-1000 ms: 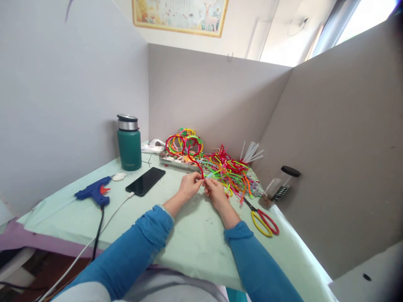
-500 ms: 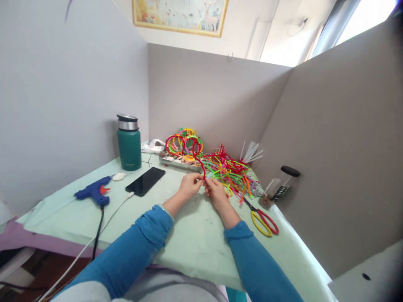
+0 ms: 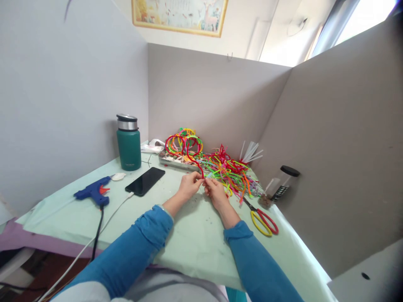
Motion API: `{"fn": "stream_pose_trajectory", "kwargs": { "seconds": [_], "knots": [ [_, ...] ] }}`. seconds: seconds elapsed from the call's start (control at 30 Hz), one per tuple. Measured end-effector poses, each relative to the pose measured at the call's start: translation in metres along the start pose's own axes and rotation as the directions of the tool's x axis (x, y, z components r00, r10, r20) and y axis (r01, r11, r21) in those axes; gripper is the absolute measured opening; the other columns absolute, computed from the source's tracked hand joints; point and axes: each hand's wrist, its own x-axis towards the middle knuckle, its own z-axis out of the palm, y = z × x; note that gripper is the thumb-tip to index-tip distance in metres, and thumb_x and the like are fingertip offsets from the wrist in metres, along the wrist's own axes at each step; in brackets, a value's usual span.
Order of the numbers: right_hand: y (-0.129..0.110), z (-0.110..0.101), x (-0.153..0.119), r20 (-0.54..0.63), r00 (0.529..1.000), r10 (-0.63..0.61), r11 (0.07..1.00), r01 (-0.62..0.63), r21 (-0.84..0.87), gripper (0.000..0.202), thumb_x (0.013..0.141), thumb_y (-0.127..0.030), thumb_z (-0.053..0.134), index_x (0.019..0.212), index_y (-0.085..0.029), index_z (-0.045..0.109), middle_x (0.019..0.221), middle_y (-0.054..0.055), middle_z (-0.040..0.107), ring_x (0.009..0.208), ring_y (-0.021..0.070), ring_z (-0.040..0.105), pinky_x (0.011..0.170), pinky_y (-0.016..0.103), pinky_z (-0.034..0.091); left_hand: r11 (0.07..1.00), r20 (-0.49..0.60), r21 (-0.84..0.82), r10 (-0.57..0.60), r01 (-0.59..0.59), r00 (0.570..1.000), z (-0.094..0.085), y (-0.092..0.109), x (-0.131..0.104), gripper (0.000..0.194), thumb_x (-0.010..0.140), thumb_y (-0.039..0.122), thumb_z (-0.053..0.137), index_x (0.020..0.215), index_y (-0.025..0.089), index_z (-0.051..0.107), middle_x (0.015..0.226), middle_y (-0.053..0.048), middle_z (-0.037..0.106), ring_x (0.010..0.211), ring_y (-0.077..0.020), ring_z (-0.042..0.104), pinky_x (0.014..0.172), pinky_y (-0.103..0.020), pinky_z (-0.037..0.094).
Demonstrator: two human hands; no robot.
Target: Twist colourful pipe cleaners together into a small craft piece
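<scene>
A red pipe cleaner (image 3: 197, 162) rises in a curve from between my fingertips toward the tray. My left hand (image 3: 189, 184) pinches its lower end. Close beside it, my right hand (image 3: 215, 192) has thumb and finger pressed together at the same end, the fingertips of both hands nearly touching. Just behind my right hand lies a heap of colourful pipe cleaners (image 3: 233, 170). Loops of bent pipe cleaners (image 3: 184, 142) rest on a metal tray (image 3: 176, 164) behind my hands.
Left of my hands are a black phone (image 3: 145, 181) with a white cable, a blue glue gun (image 3: 93, 191) and a green bottle (image 3: 129, 144). To the right lie scissors (image 3: 263, 221), with a clear jar (image 3: 285, 184) beyond. White sticks (image 3: 251, 152) stand behind the heap.
The upper part of the red pipe cleaner has swung to the left and leans lower. Both hands have stayed almost in place.
</scene>
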Motion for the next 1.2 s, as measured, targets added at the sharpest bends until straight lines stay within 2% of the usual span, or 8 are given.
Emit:
{"fn": "stream_pose_trajectory", "kwargs": {
  "seconds": [0.43, 0.77, 1.2],
  "knots": [
    [0.0010, -0.0018, 0.0016, 0.004, 1.000, 0.002, 1.000, -0.002, -0.017, 0.032, 0.062, -0.048, 0.070, 0.066, -0.018, 0.059, 0.059, -0.002, 0.057, 0.042, 0.0067, 0.040, 0.038, 0.021, 0.025, 0.997, 0.035, 0.063, 0.044, -0.046, 0.998, -0.0017, 0.0026, 0.0009, 0.015, 0.074, 0.020, 0.059, 0.082, 0.017, 0.072, 0.071, 0.000, 0.069, 0.052, -0.0061, 0.047, 0.054, -0.018, 0.036],
    [0.0031, -0.0028, 0.0022, 0.014, 1.000, 0.010, 1.000, -0.010, 0.005, 0.031, 0.062, -0.047, 0.070, 0.067, -0.018, 0.058, 0.060, -0.003, 0.057, 0.043, 0.0066, 0.040, 0.040, 0.021, 0.025, 0.993, 0.024, 0.082, 0.081, -0.083, 0.996, -0.0041, 0.0053, 0.0007, 0.015, 0.076, 0.026, 0.060, 0.077, 0.017, 0.072, 0.074, -0.002, 0.070, 0.056, -0.0074, 0.049, 0.055, -0.019, 0.036],
    [0.0036, -0.0020, 0.0012, 0.041, 0.999, 0.006, 0.999, -0.007, 0.039, 0.027, 0.061, -0.043, 0.069, 0.068, -0.019, 0.059, 0.055, -0.002, 0.055, 0.042, 0.0080, 0.041, 0.040, 0.021, 0.028, 0.988, 0.031, 0.030, 0.152, -0.153, 0.988, -0.0034, 0.0018, 0.0023, 0.012, 0.076, 0.025, 0.063, 0.081, 0.020, 0.073, 0.082, -0.002, 0.070, 0.073, -0.0109, 0.060, 0.067, -0.020, 0.043]
  ]
}}
